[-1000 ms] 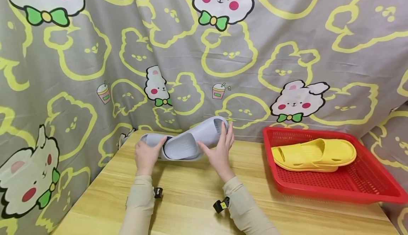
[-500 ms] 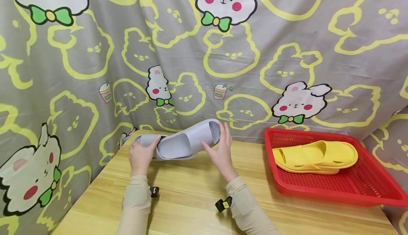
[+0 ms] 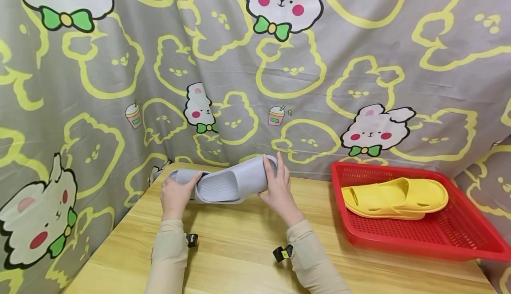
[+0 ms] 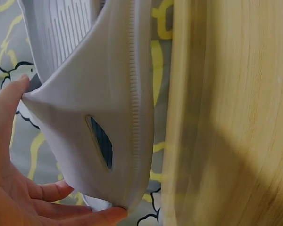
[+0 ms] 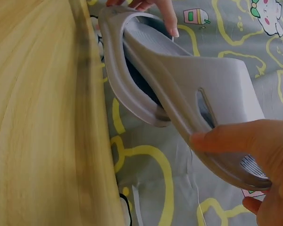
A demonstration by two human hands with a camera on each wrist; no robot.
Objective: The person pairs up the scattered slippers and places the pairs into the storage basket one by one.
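Observation:
Two grey slippers are held up over the far side of the wooden table, heel ends overlapping. My left hand [image 3: 174, 196] grips the toe end of the left grey slipper [image 4: 87, 89], its thumb at the strap's edge and fingertips at the toe. My right hand [image 3: 281, 192] grips the right grey slipper [image 3: 251, 176] by its toe end, which tilts upward. In the right wrist view the right thumb [image 5: 221, 136] presses the slipper's side below the slot in its strap. The heel of the right slipper lies over the left slipper's foot opening.
A red plastic basket [image 3: 399, 243] stands at the table's right side. Yellow slippers [image 3: 395, 194] lie in it, seemingly one upon another. A patterned grey curtain [image 3: 239, 63] hangs close behind the wooden table [image 3: 235, 249] and along its left.
Both hands first carried the grey slippers slightly left. Since then, my right fingers have shifted over the toe strap, and the right slipper's toe has dipped and turned a little.

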